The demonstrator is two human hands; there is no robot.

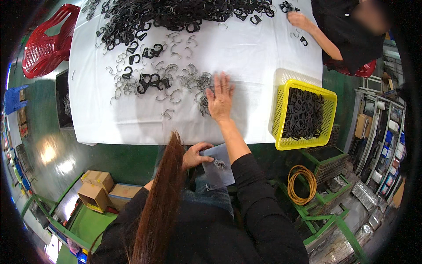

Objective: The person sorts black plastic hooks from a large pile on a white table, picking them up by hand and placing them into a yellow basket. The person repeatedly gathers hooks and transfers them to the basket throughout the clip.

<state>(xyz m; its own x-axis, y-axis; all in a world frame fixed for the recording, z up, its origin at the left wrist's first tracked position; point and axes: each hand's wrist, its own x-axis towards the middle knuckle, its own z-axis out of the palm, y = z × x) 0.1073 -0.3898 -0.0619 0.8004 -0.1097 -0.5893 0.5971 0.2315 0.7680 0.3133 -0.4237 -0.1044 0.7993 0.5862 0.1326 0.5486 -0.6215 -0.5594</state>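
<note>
My right hand (220,102) lies palm down on the white-covered table (252,121), fingers stretched out. Its thumb side touches a loose heap of thin grey C-shaped clips (191,80). Below the table's near edge, my left hand (193,156) grips the edge of a translucent plastic bag (222,176) over my lap. A few thin curved clips (220,163) show in or on the bag; which one, I cannot tell. Left of the grey clips sits a small cluster of black plastic hooks (151,82). A large pile of the same black hooks (162,15) spreads across the far side.
A yellow basket (281,119) full of black pieces stands at the table's right edge. Far right, another person's hand (299,21) reaches among black hooks. Red plastic chairs (48,48), a dark bin (63,99), cardboard boxes (94,189) and a coiled orange hose (301,185) surround the table.
</note>
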